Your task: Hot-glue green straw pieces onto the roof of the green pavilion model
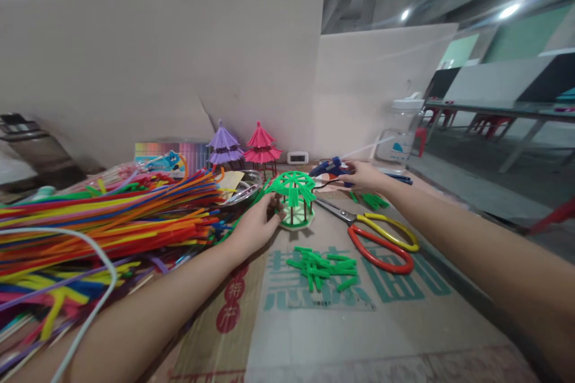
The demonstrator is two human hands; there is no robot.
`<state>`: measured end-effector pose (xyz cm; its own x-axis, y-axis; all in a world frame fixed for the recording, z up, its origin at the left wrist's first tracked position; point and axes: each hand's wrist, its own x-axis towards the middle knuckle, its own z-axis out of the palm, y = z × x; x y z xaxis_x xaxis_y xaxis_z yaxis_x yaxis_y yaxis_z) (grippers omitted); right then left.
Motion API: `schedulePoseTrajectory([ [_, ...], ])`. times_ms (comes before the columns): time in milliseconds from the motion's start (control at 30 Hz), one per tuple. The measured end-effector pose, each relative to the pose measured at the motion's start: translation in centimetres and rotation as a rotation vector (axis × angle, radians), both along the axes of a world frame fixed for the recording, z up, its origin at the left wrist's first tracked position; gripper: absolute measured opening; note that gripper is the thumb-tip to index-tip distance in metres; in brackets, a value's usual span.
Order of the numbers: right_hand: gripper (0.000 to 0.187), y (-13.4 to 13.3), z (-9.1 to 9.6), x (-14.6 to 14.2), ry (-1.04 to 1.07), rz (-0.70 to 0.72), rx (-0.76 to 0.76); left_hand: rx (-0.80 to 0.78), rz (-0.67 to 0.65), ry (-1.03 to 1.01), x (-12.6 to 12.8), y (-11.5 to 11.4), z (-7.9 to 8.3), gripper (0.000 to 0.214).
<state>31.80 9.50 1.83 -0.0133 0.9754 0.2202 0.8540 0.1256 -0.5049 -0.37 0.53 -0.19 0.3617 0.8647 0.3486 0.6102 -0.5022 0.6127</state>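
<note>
A small green pavilion model (294, 194) made of pipe cleaners stands on the cardboard, with dark posts and a round pale base. My left hand (258, 222) is closed on its left side, the fingertips partly hidden behind the posts. To the right, my right hand (365, 176) grips a blue glue gun (329, 166) whose nozzle points left, above and behind the model's roof. Cut green pipe cleaner pieces (321, 268) lie in front of the model. Large scissors (381, 239) with red and yellow handles rest to its right.
Bundles of coloured pipe cleaners (112, 215) pile up at left, with a white cable (101, 251) across them. Behind stand a purple pavilion (224, 146), a pink pavilion (261, 143), a metal bowl (249, 188) and a small digital clock (297, 158). A clear bottle (399, 131) stands at back right.
</note>
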Motion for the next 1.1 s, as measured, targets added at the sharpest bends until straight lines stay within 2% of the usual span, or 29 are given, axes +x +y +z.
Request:
schedulePoseTrajectory([
  [200, 0.025, 1.4, -0.8, -2.0, 0.038, -0.061, -0.072, 0.002, -0.006, -0.001, 0.0, -0.5, 0.4, 0.021],
  [333, 0.02, 0.7, 0.2, -2.4, 0.118, -0.1, -0.037, -0.01, -0.007, -0.002, 0.0, -0.5, 0.4, 0.022],
  [433, 0.024, -1.4, 1.7, -2.5, 0.227, -0.038, -0.03, -0.015, -0.004, -0.016, 0.0, -0.4, 0.3, 0.022],
  [533, 0.028, -5.1, 2.5, -2.9, 0.322, 0.043, -0.019, -0.009, 0.022, -0.043, -0.1, -0.4, 0.1, 0.022],
  [600, 0.03, -8.1, 2.3, -3.3, 0.37, 0.075, 0.026, 0.002, 0.03, -0.056, -0.2, -0.3, 0.0, 0.02],
  [700, 0.032, -12.3, 1.2, -4.0, 0.504, 0.19, 0.212, 0.026, 0.027, -0.071, -0.3, -0.1, -0.2, 0.018],
  [767, 0.029, -14.3, 0.4, -4.6, 0.46, 0.162, 0.232, 0.041, 0.022, -0.074, -0.3, 0.1, -0.3, 0.017],
  [867, 0.025, -15.5, -0.5, -5.3, 0.404, 0.163, 0.239, 0.038, 0.02, -0.076, -0.2, 0.1, -0.4, 0.015],
  [1000, 0.026, -15.5, -1.4, -5.0, 0.337, 0.217, 0.334, 0.032, 0.015, -0.077, -0.2, 0.3, -0.5, 0.018],
  [1100, 0.026, -15.5, -1.9, -4.4, 0.288, 0.288, 0.296, 0.071, 0.01, -0.064, -0.3, 0.4, -0.6, 0.024],
])
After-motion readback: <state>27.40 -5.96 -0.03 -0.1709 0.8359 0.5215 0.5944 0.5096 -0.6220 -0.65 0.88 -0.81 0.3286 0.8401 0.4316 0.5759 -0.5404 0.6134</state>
